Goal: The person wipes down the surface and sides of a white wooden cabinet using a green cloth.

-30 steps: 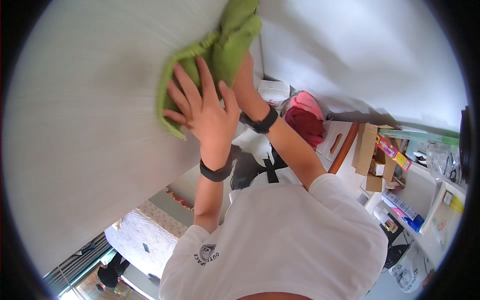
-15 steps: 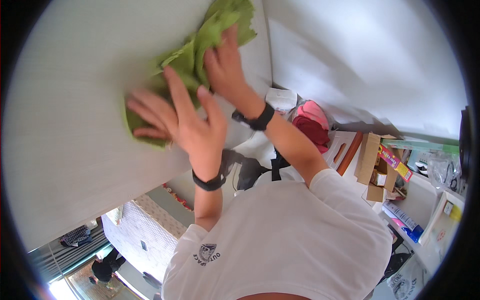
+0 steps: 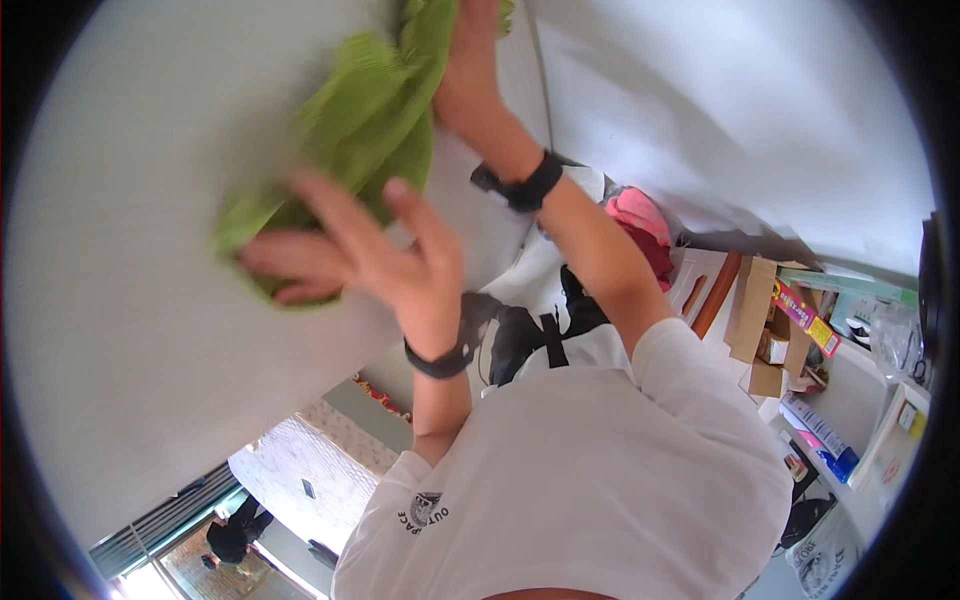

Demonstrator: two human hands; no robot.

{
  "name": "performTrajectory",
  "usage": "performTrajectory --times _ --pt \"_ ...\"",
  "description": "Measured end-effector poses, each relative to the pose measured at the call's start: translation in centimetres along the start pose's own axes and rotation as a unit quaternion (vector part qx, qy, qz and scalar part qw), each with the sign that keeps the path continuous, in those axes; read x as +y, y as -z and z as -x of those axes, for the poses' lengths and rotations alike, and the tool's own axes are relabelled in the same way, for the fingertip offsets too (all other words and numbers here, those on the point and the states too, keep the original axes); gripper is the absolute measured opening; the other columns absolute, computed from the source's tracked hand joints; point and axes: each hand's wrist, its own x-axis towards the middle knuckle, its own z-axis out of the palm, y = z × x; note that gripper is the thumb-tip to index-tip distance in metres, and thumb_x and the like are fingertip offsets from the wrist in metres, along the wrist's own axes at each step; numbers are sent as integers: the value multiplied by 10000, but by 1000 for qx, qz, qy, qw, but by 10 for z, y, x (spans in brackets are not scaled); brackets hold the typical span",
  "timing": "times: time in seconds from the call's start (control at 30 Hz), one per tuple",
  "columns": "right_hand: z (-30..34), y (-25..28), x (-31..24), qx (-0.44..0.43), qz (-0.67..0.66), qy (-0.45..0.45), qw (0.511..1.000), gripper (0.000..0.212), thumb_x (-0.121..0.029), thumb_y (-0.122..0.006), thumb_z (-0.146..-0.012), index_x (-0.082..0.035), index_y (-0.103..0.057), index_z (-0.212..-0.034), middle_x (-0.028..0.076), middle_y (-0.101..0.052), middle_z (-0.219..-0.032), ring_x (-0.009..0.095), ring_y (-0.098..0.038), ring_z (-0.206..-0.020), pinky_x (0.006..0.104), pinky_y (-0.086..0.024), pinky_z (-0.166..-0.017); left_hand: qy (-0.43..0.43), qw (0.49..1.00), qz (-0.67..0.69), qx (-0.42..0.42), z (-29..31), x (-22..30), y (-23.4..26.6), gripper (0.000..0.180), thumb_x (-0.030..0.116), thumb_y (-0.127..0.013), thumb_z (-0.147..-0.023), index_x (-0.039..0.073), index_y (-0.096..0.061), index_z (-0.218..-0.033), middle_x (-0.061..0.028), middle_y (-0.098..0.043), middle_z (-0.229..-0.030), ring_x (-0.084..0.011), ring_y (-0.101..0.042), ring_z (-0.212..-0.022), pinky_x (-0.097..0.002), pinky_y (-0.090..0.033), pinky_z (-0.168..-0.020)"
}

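Observation:
A green cloth (image 3: 365, 110) lies bunched against a pale, flat panel (image 3: 150, 250), its lower left part blurred. My left hand (image 3: 385, 265) is spread over the cloth's lower end, fingers apart and smeared by motion, the thumb raised off it. Higher up, my right hand (image 3: 470, 75) presses flat along the cloth's right side with fingers stretched upward; the top edge of the head view cuts off their tips. Each wrist wears a black band.
A white wall (image 3: 720, 130) meets the panel at a corner. On the right are an open cardboard box (image 3: 752, 315), a spray can (image 3: 820, 435) and pink and dark red fabric (image 3: 640, 215). A person in dark clothes (image 3: 230, 540) is far off at the lower left.
My right hand and the cloth's upper part have moved up toward the top edge. The cloth is stretched longer, and its lower end has shifted slightly left under my left hand.

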Motion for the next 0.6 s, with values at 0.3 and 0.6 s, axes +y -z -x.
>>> performTrajectory --times 0.3,0.6 --pt "157 -1 96 -33 22 -58 998 559 -358 -412 -966 -119 -331 -1465 257 -152 -1549 465 -130 -1425 594 -74 -1137 -65 954 -169 -240 100 -52 -37 477 315 -583 -872 89 -543 -1290 -375 -107 -1508 -624 -13 -1350 -779 37 -940" --pt "83 18 132 7 0 -67 998 637 -342 -487 -947 -20 -288 -1459 239 -201 -1537 399 -162 -1429 493 -132 -1156 -53 971 -158 -173 42 26 -92 564 325 -567 -852 211 -480 -1398 -236 -268 -1513 -539 -228 -1331 -747 -238 -892"
